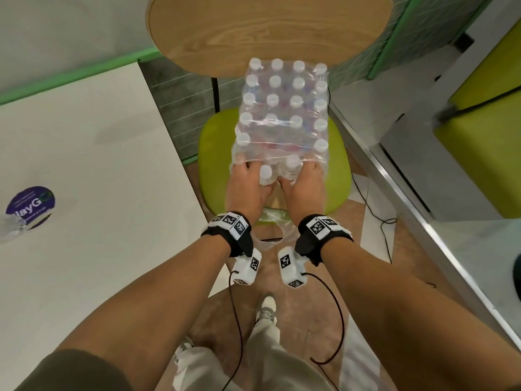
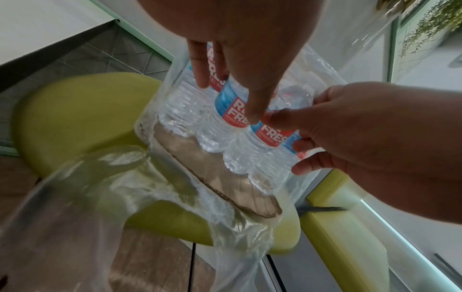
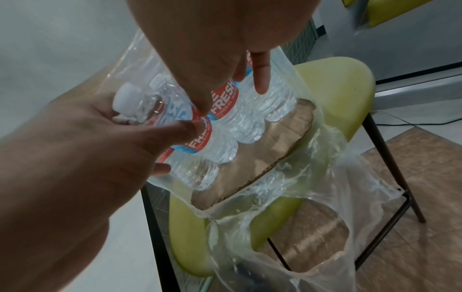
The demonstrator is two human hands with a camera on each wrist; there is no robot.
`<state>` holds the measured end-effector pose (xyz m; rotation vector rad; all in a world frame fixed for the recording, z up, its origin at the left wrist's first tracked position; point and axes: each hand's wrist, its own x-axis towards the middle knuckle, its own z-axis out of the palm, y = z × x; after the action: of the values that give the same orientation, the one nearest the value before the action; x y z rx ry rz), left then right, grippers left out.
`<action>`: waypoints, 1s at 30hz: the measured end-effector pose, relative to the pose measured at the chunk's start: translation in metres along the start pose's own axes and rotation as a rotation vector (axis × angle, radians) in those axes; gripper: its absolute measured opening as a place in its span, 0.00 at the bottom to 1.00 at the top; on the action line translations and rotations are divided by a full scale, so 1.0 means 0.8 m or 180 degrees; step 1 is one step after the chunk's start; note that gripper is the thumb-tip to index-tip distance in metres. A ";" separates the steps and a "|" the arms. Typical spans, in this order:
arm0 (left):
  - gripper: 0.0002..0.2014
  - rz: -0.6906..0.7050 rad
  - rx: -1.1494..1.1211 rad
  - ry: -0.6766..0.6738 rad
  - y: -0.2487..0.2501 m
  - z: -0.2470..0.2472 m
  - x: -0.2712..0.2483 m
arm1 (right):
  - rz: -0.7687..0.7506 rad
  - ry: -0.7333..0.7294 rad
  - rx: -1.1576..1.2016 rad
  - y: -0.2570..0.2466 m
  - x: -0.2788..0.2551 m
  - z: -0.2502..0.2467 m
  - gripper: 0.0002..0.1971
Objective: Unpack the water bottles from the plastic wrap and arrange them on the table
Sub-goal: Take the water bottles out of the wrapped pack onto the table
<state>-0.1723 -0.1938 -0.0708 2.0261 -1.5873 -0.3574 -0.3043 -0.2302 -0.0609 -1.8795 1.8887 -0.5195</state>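
Nearest, torn plastic wrap (image 3: 287, 227) hangs loose over the front edge of a green chair seat (image 1: 217, 142), with a ragged hole in it. Above it both hands reach into the opened near end of the pack of water bottles (image 1: 282, 114). The left hand (image 1: 248, 182) curls round one bottle (image 1: 265, 173); the right hand (image 1: 303, 184) grasps its neighbour (image 1: 291, 165), thumbs nearly touching between them. The bottles stand on a brown cardboard tray (image 2: 220, 177) resting on the seat. The rest of the pack, white caps up, is wrapped tight and leans toward the chair's wooden backrest (image 1: 267, 32). The white table (image 1: 84, 165) lies to the left, bearing a purple sticker (image 1: 31, 203) and a clear bottle (image 1: 8, 227) at its edge.
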 end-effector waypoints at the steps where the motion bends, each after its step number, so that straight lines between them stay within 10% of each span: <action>1: 0.30 0.0035 -0.0037 -0.0014 -0.001 -0.003 -0.005 | -0.0013 0.0049 -0.0005 -0.001 -0.003 0.000 0.26; 15: 0.29 -0.0058 -0.1275 0.0154 -0.076 -0.114 -0.081 | -0.0492 0.0206 0.0402 -0.052 -0.094 0.010 0.23; 30: 0.25 -0.1737 -0.1584 0.1640 -0.401 -0.351 -0.261 | -0.1357 -0.1350 0.1290 -0.375 -0.273 0.212 0.23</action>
<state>0.1763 0.1273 -0.0440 1.9068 -0.5554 -0.3444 0.0383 -0.0108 -0.0332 -1.9204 1.0302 -0.5317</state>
